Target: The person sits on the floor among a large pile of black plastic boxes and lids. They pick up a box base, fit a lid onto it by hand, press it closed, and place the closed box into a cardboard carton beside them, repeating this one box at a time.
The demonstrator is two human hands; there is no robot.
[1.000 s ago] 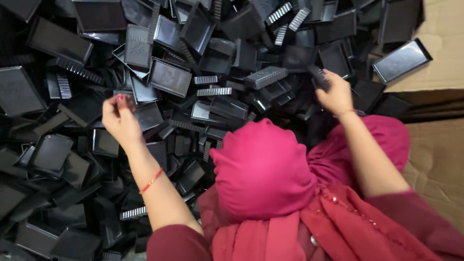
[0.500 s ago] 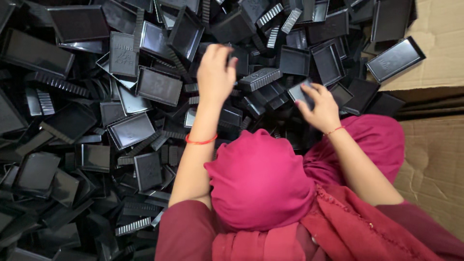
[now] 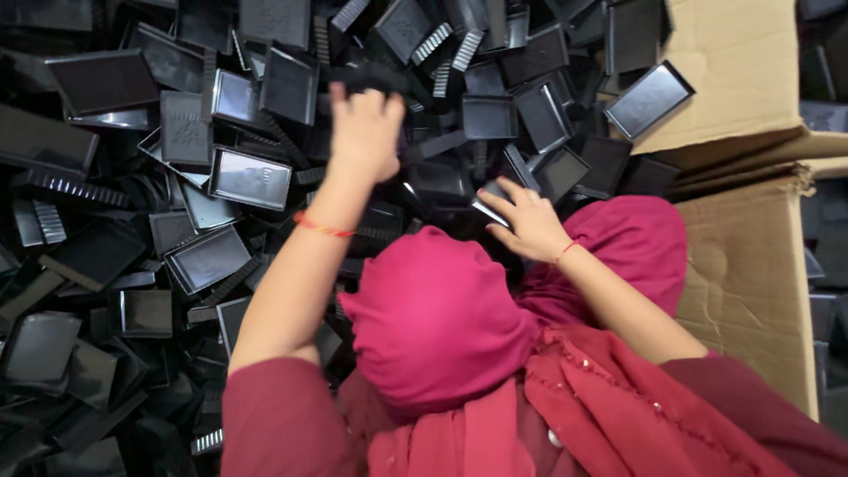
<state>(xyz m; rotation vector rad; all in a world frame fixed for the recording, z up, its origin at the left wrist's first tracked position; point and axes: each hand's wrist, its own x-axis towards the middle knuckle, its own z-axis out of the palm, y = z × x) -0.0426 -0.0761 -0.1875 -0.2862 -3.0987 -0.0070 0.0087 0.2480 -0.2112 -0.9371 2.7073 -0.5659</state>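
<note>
I'm looking straight down on a deep heap of black plastic parts (image 3: 221, 177), glossy shallow rectangular trays with raised rims mixed with ribbed, comb-edged strips, and they fill the view from the left edge across to a cardboard box (image 3: 751, 265) on the right. My left hand (image 3: 365, 132) is raised over the middle of the heap, fingers curled and clenched round a dark black piece (image 3: 371, 78) that pokes out above the knuckles; its exact shape I cannot tell, it is blurred. A thin red thread bracelet (image 3: 322, 228) sits on that wrist. My right hand (image 3: 526, 221) lies lower, just at the near edge of the heap, fingers spread and pinching a small shiny rectangular tray (image 3: 490, 205) by its rim, the tray tilted against its neighbours. A second red thread (image 3: 567, 250) circles that wrist. Below both arms bunches soft magenta cloth (image 3: 442, 327), smooth and matte, with a darker red garment (image 3: 618, 415) dotted with tiny sequins. The box is plain brown corrugated board, creased, its flap (image 3: 724, 79) folded out over the heap's far right corner, and one grey-faced tray (image 3: 649, 99) rests on that flap.
</note>
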